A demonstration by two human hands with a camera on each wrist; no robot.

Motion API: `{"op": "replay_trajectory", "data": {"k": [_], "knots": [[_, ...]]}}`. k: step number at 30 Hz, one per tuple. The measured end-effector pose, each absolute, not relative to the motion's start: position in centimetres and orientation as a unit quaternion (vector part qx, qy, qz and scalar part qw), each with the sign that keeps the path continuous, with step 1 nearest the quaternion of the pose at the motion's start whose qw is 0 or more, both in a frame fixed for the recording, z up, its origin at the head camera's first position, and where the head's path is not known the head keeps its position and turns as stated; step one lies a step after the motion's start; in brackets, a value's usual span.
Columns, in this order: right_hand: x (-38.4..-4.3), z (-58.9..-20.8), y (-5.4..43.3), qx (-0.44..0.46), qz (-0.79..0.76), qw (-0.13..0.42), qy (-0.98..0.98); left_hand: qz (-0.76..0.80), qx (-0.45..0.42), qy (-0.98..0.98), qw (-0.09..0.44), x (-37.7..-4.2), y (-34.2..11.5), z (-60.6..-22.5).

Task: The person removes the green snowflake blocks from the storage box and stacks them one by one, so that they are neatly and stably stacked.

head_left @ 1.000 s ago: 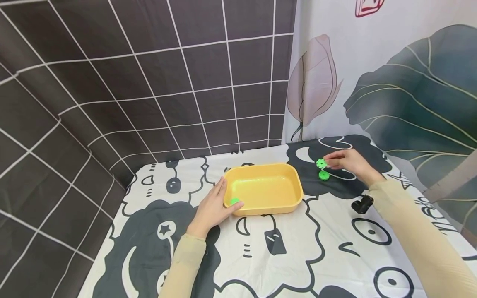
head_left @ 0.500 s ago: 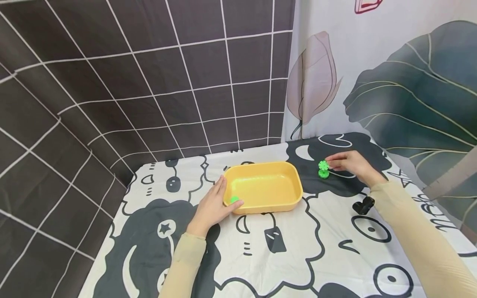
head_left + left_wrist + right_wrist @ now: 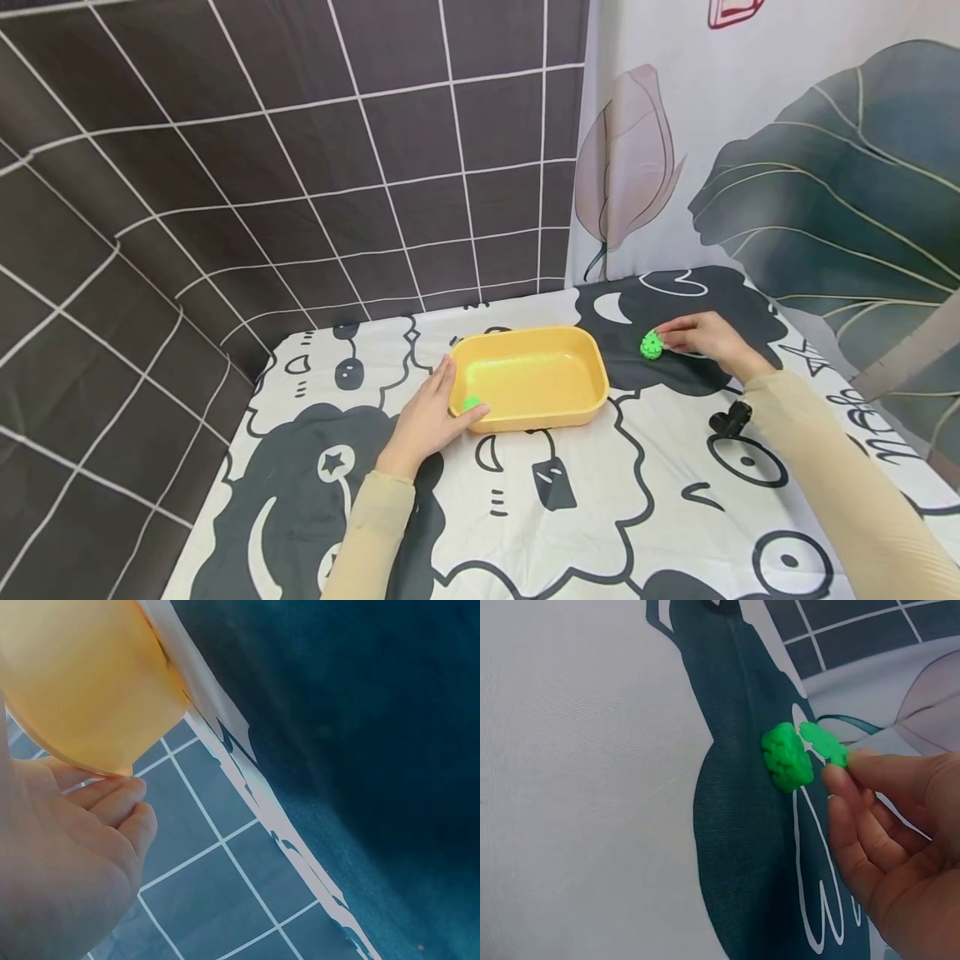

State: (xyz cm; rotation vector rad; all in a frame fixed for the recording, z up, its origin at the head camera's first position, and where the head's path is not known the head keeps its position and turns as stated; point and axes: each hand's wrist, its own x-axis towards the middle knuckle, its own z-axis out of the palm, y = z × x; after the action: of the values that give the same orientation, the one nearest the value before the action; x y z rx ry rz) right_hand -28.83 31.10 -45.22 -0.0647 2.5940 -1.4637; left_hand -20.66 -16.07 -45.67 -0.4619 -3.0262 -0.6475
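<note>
My left hand [image 3: 427,417] grips the left end of a yellow plastic tray [image 3: 536,421], its thumb over the near rim and its fingers along the side. A green piece [image 3: 471,403] lies inside the tray, beside that thumb. On the right, my right hand [image 3: 708,337] pinches a flat green notched disc [image 3: 823,742] between thumb and index finger. Close beside the disc, a small stack of green notched discs [image 3: 786,759] rests on the cloth. In the head view the held disc overlaps the stack.
A patterned black-and-white cloth [image 3: 525,542] covers the table. A small black object [image 3: 730,419] lies by the right wrist. Dark gridded fabric [image 3: 337,167] stands behind and to the left, and a flower-print curtain [image 3: 787,208] at the right.
My right hand has lowered the green disc toward the stack, so the two now overlap in the head view. The left hand and tray have stayed in place.
</note>
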Motion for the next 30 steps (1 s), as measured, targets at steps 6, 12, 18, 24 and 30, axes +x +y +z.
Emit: {"op": "replay_trajectory", "data": {"k": [6, 12, 18, 24, 30], "knots": [[-28.67, -45.25, 31.05, -0.019, -0.481, 0.084, 0.872, -0.209, -0.147, -0.967, 0.005, -20.46, -16.01, -45.88], [-28.5, -45.25, 30.88, -0.02, -0.477, 0.08, 0.875, -0.205, -0.147, -0.968, 0.005, -20.55, -15.98, -45.88], [-28.57, -45.57, 31.01, -0.032, -0.48, 0.069, 0.874, -0.202, -0.142, -0.969, 0.0, -20.76, -15.98, -46.0], [-28.74, -45.92, 31.0, -0.044, -0.468, 0.057, 0.881, -0.203, -0.141, -0.969, 0.0, -20.76, -15.96, -45.98], [-28.67, -45.88, 31.01, -0.042, -0.465, 0.052, 0.883, -0.203, -0.145, -0.968, 0.005, -20.62, -15.87, -45.84]]}}
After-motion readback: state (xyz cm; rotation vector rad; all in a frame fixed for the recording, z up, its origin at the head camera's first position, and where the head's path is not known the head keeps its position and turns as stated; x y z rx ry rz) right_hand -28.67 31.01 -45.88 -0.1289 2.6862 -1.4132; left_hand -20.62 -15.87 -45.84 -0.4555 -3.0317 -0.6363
